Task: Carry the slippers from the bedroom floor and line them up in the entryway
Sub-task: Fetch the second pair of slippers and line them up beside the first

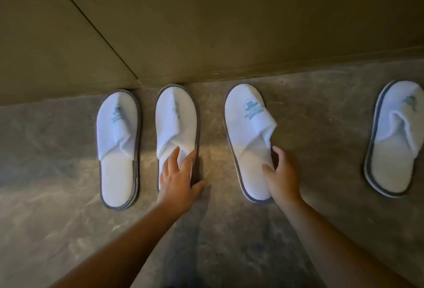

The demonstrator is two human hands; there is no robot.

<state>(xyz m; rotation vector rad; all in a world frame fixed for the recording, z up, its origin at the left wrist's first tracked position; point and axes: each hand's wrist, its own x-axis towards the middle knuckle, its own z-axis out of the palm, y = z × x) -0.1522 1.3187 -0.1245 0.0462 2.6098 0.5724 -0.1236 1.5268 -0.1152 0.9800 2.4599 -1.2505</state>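
Observation:
Several white terry slippers with grey soles and a blue logo lie in a row on the floor, toes toward the wall. The leftmost slipper (117, 173) lies flat by itself. My left hand (176, 180) rests on the heel end of the second slipper (175, 115), fingers spread, thumb beside its right edge. My right hand (283, 177) grips the heel of the third slipper (247, 131), thumb on the insole and fingers around its right edge; this slipper sits slightly angled. A fourth slipper (394, 150) lies apart at the far right, tilted.
An olive-brown wall (229, 23) runs along the toes of the slippers, with a vertical seam at the left. The floor (68, 196) is grey-brown marbled stone. A wide gap separates the third slipper from the one at the far right.

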